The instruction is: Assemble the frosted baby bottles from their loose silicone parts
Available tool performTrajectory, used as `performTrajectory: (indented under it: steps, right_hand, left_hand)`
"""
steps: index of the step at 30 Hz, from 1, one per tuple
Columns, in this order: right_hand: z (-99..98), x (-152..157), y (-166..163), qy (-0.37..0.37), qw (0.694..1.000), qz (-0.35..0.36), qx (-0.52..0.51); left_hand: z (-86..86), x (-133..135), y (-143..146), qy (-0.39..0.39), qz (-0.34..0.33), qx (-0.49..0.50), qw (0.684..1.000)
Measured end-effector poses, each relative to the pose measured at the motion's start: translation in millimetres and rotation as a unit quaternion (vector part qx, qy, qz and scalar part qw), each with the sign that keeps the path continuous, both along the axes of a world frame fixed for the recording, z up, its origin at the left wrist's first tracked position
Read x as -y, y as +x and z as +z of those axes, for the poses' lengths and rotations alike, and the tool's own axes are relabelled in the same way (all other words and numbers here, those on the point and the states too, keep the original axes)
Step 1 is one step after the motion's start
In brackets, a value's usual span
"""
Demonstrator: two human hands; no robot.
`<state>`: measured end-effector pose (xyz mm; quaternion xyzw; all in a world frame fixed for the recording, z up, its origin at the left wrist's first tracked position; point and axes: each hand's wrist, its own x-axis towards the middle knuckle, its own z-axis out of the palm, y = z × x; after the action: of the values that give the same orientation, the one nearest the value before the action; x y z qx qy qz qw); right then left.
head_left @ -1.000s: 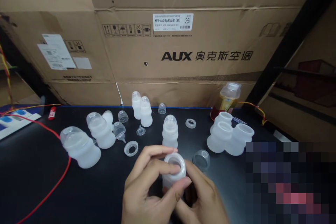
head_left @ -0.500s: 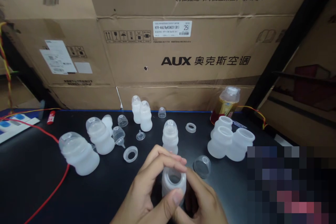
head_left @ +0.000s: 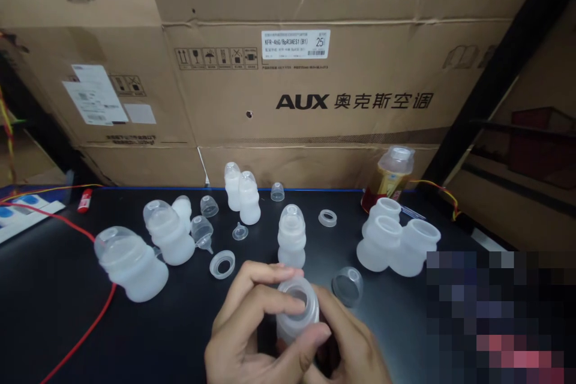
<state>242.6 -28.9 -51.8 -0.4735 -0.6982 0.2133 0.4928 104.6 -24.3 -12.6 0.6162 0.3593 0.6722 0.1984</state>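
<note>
Hands meet low at the desk's (head_left: pixel 58 324) near edge: left hand (head_left: pixel 252 336), fingers (head_left: pixel 265 303) curled on the rim of an open translucent bottle (head_left: pixel 297 309) standing upright, mouth up, right hand (head_left: pixel 355 345) apparently clasping its far side, grip partly hidden.

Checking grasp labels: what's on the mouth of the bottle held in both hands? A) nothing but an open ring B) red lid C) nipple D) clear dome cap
A: the bottle, held by the left hand and right hand, shows an open ringed mouth with no cap or nipple; a loose dome cap lies on the table beside it.
</note>
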Motion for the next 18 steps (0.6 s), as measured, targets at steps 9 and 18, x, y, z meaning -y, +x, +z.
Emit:
performTrajectory:
  steps: [9,18]
  right_hand:
    - [5.6,-0.6,1.0,-0.012,1.0,0.006,0.012]
    - [4.6,0.5,1.3,-0.014,1.0,0.005,0.024]
  left_hand:
    - [3.3,-2.7,-10.2,-0.034,-0.081,-0.007,0.996]
    - [12.4,-0.5,-10.6,-0.099,-0.165,-0.025,0.981]
